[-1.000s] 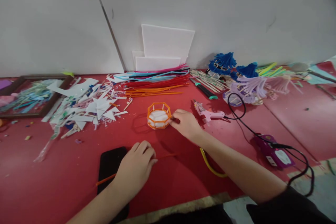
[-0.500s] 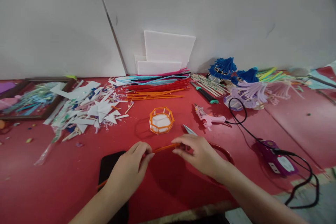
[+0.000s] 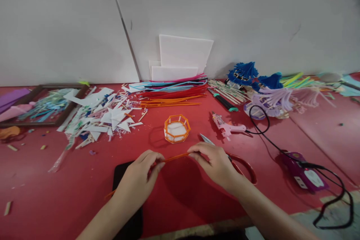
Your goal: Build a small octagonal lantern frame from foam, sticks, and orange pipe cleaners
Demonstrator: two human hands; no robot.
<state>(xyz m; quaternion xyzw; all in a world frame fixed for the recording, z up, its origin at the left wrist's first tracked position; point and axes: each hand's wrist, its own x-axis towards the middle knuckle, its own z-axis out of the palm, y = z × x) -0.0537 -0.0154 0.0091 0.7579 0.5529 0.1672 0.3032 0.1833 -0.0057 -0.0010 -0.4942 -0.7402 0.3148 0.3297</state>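
Note:
Between my two hands stretches a thin orange pipe cleaner (image 3: 176, 156), held just above the red table. My left hand (image 3: 144, 172) pinches it, and its loose end sticks out behind that wrist. The fingertips of my right hand (image 3: 212, 161) are closed on its other end. Just beyond them stands a small octagonal frame (image 3: 177, 129) with orange rims, short pale posts and a white base. Scissors (image 3: 247, 167) with red handles lie partly hidden under my right hand. A black phone-like slab (image 3: 120, 172) is partly covered by my left forearm.
A pink glue gun (image 3: 226, 125) lies at right, its cord near a purple power box (image 3: 305, 172). Orange pipe cleaners (image 3: 171, 102) lie behind the frame. White scraps (image 3: 112, 116) heap at left. A cutter (image 3: 223, 101) and blue fringed pieces (image 3: 243, 73) are at the back right.
The view has shifted slightly, so the table things appear farther right. My right fingers have closed more tightly on the pipe cleaner's end; my left hand keeps its pinch.

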